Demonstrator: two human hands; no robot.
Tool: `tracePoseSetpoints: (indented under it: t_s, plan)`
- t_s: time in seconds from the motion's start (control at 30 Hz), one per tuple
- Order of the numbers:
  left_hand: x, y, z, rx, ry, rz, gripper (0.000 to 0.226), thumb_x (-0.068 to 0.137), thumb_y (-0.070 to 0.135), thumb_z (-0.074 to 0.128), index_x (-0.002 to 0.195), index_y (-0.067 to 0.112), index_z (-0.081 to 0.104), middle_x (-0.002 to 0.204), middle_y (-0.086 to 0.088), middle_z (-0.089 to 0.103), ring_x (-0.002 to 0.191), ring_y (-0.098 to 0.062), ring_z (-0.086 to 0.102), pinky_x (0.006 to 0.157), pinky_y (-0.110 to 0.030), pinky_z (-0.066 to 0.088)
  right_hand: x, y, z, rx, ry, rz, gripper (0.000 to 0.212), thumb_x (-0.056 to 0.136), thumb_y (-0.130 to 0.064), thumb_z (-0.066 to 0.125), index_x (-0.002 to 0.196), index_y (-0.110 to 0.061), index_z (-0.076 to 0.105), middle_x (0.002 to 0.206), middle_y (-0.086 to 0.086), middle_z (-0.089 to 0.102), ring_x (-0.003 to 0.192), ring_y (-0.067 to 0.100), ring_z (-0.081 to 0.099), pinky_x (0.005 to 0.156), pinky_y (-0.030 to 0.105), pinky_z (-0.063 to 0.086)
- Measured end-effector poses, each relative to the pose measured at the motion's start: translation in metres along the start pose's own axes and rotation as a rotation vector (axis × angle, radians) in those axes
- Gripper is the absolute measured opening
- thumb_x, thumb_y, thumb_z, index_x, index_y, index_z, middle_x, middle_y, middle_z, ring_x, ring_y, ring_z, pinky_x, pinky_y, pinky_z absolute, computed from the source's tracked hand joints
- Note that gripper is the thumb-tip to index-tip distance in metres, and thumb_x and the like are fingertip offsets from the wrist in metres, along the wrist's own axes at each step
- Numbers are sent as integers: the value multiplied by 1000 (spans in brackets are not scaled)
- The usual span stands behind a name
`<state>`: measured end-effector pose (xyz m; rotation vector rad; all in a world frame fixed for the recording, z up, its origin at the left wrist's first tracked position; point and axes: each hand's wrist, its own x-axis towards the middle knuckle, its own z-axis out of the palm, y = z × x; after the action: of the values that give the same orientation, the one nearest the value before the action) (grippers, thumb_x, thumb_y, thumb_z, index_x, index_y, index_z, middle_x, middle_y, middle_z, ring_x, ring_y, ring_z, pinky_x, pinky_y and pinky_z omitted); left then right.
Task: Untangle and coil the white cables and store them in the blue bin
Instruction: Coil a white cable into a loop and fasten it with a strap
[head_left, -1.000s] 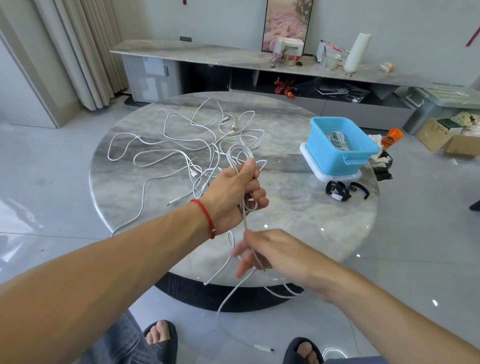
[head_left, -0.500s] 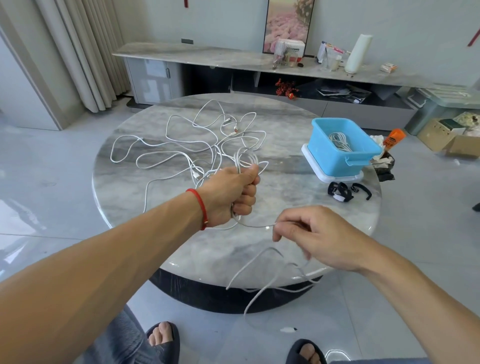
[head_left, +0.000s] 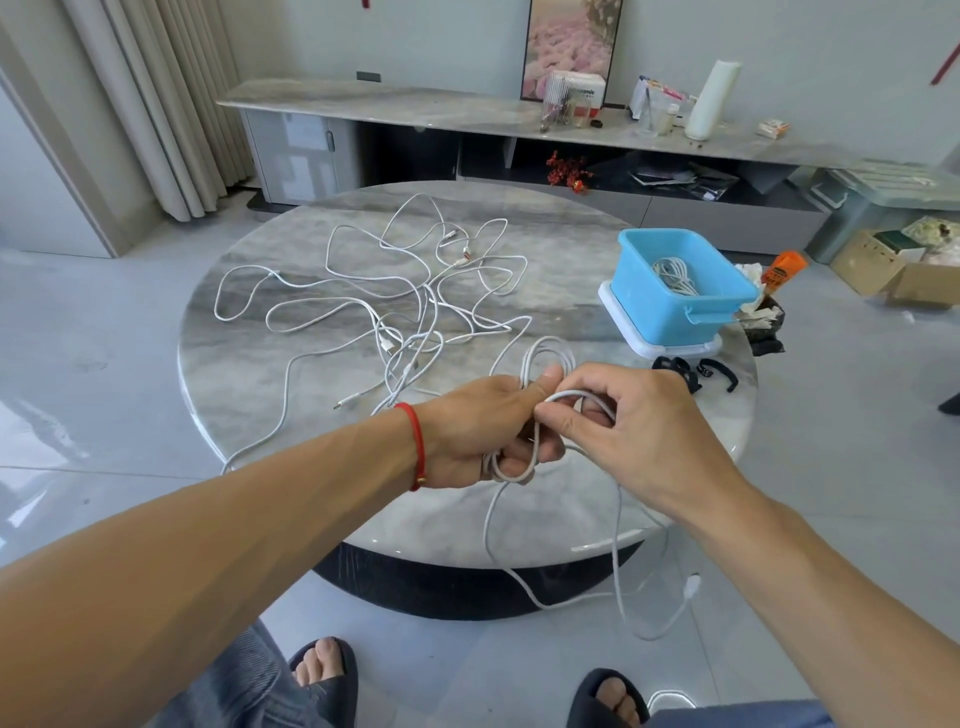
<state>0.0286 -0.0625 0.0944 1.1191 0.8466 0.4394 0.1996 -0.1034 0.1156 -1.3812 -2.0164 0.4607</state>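
Gripping a half-made coil of white cable (head_left: 545, 358) near the middle of the frame, the left hand (head_left: 480, 428) has its fingers curled round the bundled loops, thumb up against the strands, with a red string bracelet (head_left: 415, 441) on that wrist. The right hand (head_left: 628, 426) sits just beside it, touching, pinching one strand of the same cable between thumb and forefinger, so both hands are closed on that cable. Loops stick out above the left fist and a smaller loop hangs below it; the loose tail drops past the near edge of the round marble table (head_left: 260, 364) and curls toward the floor, ending in a white plug (head_left: 692, 583) at lower right of centre. The rest of the white cables (head_left: 415, 291) are still a tangled sprawl on the tabletop, centre to upper left of the table, well apart from the bin. The blue bin (head_left: 670, 312) sits at the table's right side on a white lid or tray (head_left: 644, 345), and there's already one coiled white cable (head_left: 672, 273) inside it. Just in front of the bin lies a black strap thing (head_left: 691, 371), can't tell exactly what. Behind the table runs a long low marble console (head_left: 415, 111) with a paper towel roll (head_left: 711, 98) and clutter, a cardboard box (head_left: 883, 270) at far right, curtains (head_left: 171, 104) upper left, and slippered feet (head_left: 327, 670) at the bottom.
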Motion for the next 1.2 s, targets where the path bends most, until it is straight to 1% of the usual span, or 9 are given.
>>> tracePoseSetpoints:
  t_s: [0.13,0.27,0.47,0.6,0.77,0.87,0.97,1.03,1.2]
  plan:
    - [1,-3,0,20,-23,-5,62,100,62,34,93,9,64,57,-2,42,48,-13,33,54,-26,33,1,-1,-2,-91,-48,57,25,85,-47,77,74,-25,69,55,-17,59,58,6,53,56,22,39]
    - [0,-3,-1,2,-70,-7,57,98,62,36,97,13,64,65,1,21,51,-10,24,56,-25,34,5,1,-6,-250,-64,142,44,76,-66,74,70,-25,61,60,-11,59,63,8,56,61,31,47]
    - [0,3,-15,266,34,40,52,91,67,41,69,20,41,61,4,26,53,-14,24,60,-29,34,3,19,-16,-113,-105,213,11,89,-36,78,87,-28,71,71,-13,68,68,1,63,67,30,54]
    - [2,2,-17,344,136,77,52,100,58,40,64,21,34,57,5,27,52,-17,31,53,-25,34,-1,26,-24,-249,-118,242,18,91,-41,75,75,-33,70,69,-16,68,70,0,63,69,30,51]
    - [2,2,-8,296,118,141,53,97,63,38,64,24,23,68,-3,10,56,-19,9,47,-25,15,3,15,-17,230,87,297,19,94,-23,75,76,-17,77,63,5,69,52,17,68,60,27,57]
    - [5,-1,-3,298,100,178,51,99,60,37,69,19,31,63,-1,15,54,-17,10,47,-25,14,4,9,-14,418,141,345,14,93,-18,75,81,-11,80,71,14,71,56,24,72,71,42,65]
    - [6,-5,1,287,88,224,41,102,52,39,84,16,48,56,5,26,48,-12,17,45,-21,20,3,2,-10,515,154,374,10,93,-15,74,87,-13,81,75,13,75,61,24,74,74,40,66]
    - [5,-5,3,284,70,243,40,104,48,40,79,17,47,56,5,25,48,-12,16,45,-21,19,2,-1,-7,541,189,394,8,93,-15,75,88,-11,79,74,12,76,62,25,75,76,41,65]
    - [4,-5,5,209,-3,217,49,101,51,41,85,7,55,62,0,15,53,-15,11,47,-25,15,3,-5,-2,355,297,307,6,91,-18,78,86,-16,76,65,4,74,55,21,74,67,40,63]
